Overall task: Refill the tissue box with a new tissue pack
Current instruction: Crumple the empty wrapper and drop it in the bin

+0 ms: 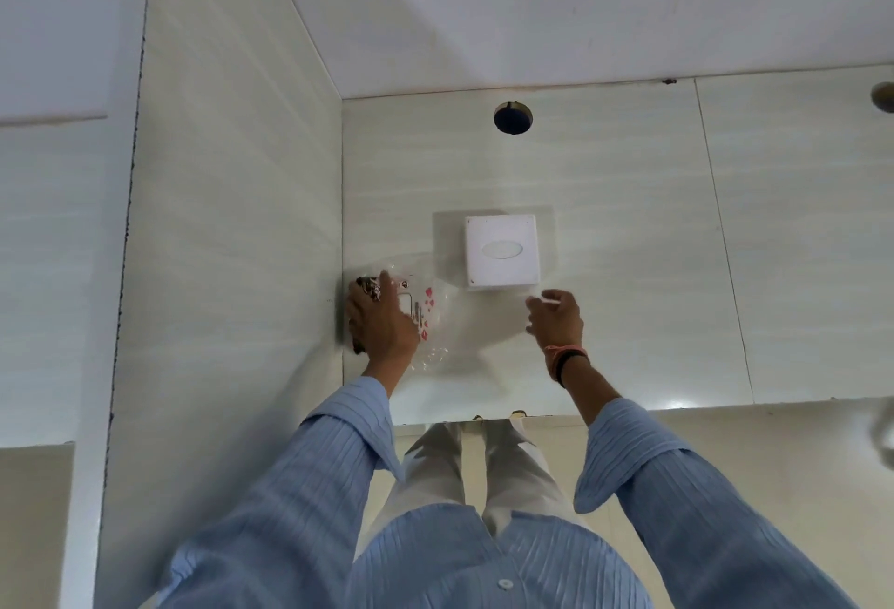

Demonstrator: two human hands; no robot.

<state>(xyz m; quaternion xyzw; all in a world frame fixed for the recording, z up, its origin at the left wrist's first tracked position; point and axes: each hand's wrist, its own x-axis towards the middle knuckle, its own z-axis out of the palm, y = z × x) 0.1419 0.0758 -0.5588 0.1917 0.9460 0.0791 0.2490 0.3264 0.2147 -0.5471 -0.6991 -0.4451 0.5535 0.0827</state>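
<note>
A white square tissue box (pixel 502 250) with an oval opening sits on the pale tiled surface (pixel 653 270). To its lower left, near the corner with the side panel, my left hand (pixel 382 323) grips a clear plastic tissue pack (pixel 428 313) printed with pink hearts. My right hand (pixel 556 318) is just below the box's lower right corner, apart from it. Its fingertips pinch a small thin white piece (pixel 547 301); what that piece is I cannot tell. Both arms are in blue striped sleeves.
A pale side panel (pixel 232 221) meets the tiled surface at the left, right beside my left hand. A dark round hole (pixel 513 117) lies beyond the box, and another (pixel 883 97) at the right border. The surface's near edge (pixel 677 407) runs above my legs.
</note>
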